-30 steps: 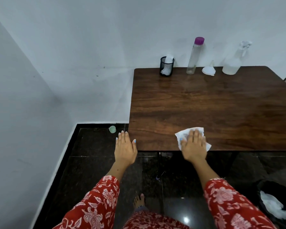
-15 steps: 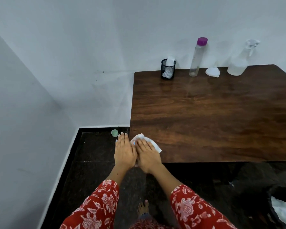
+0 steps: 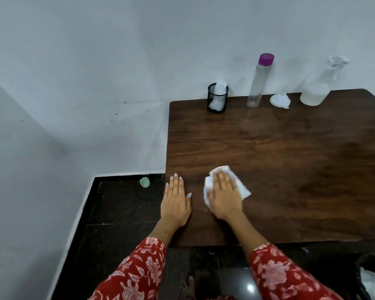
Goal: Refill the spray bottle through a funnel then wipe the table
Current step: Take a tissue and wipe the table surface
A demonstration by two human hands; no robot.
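Observation:
My right hand (image 3: pixel 224 195) presses flat on a white tissue (image 3: pixel 243 189) on the dark wooden table (image 3: pixel 290 169), near its front left part. My left hand (image 3: pixel 175 202) lies flat at the table's left edge, fingers together, holding nothing. Along the back edge by the wall stand a clear spray bottle (image 3: pixel 318 87) with liquid in its base, a white funnel (image 3: pixel 280 100) turned mouth down, and a tall clear bottle (image 3: pixel 259 83) with a purple cap.
A black mesh cup (image 3: pixel 217 98) with tissues stands at the table's back left. A small green object (image 3: pixel 144 182) lies on the dark floor by the wall. A black bin (image 3: pixel 372 278) holding white paper sits on the floor at the lower right.
My right hand slid the tissue left to the table's front corner, then back right and farther onto the table. My left hand moved from beside the table onto its left edge.

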